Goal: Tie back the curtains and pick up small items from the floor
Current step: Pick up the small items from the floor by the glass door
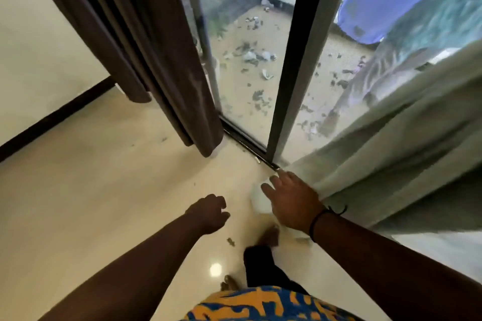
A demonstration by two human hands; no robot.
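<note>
Head view, looking down at a glossy cream tiled floor beside a dark-framed sliding glass door; the right hand, a thin black cord bracelet at its wrist, is stretched palm down with its fingers spread apart and clamped on nothing; just under and beyond those fingers lies a small white crumpled object, its nature unclear in the blur; immediately right of the fingers hangs the pale grey-green pleated fabric curtain, its lower edge touching the thumb side of the hand; the left hand hovers beside the right, fingers curled loosely inward, and whether they hold anything cannot be told; well beyond both sets of fingers, to the left, the dark brown heavy fabric curtain hangs loose to the floor; a small dark scrap lies on the floor nearer the body than the fingers; two bare feet, dark trousers and a yellow-and-blue patterned shirt show below.
</note>
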